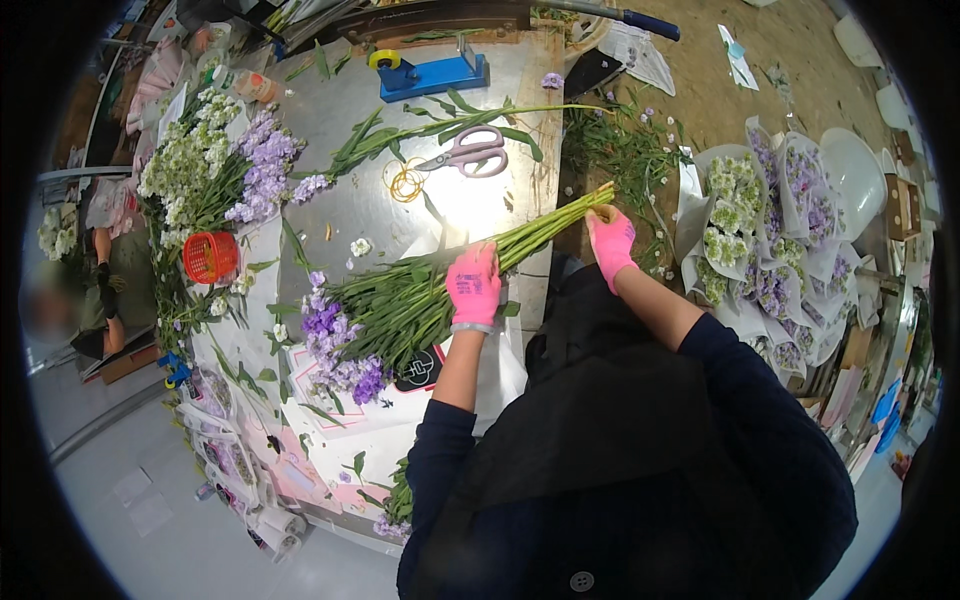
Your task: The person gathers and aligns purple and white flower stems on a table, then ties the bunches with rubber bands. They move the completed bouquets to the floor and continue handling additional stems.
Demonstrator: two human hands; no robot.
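Co-worker [108, 330], just the one, is way off to the left of my pink-gloved left hand [473, 285]. Coming in from there: one heap of white blooms [195, 150] and one clump of lilac blooms [262, 175] right beside it, both left of my fingers and further up the metal table [320, 110]. Way too many heads to count, sorry. One red basket [200, 262] sits just below those, also left of my fingers.

Next, the one bunch [405, 300] I've got: purple heads pointing left, past my left fingers, green stems slanting up to the right. Can't count the stems, they overlap like crazy. Left fingers are wrapped over the middle of them. Beyond that hand there's one blue tape dispenser [435, 77] with one yellow roll [374, 60], some tangled rubber bands [408, 194] (number unclear), one pair of scissors [455, 157], and one long leafy stem [370, 150] lying behind the scissors.

Right hand [610, 243], pink glove too, has its fingers closed on the cut ends, out past the table edge. Well right of those fingers: a bunch of white-wrapped bouquets [733, 195], several, overlapping too much for an exact number.
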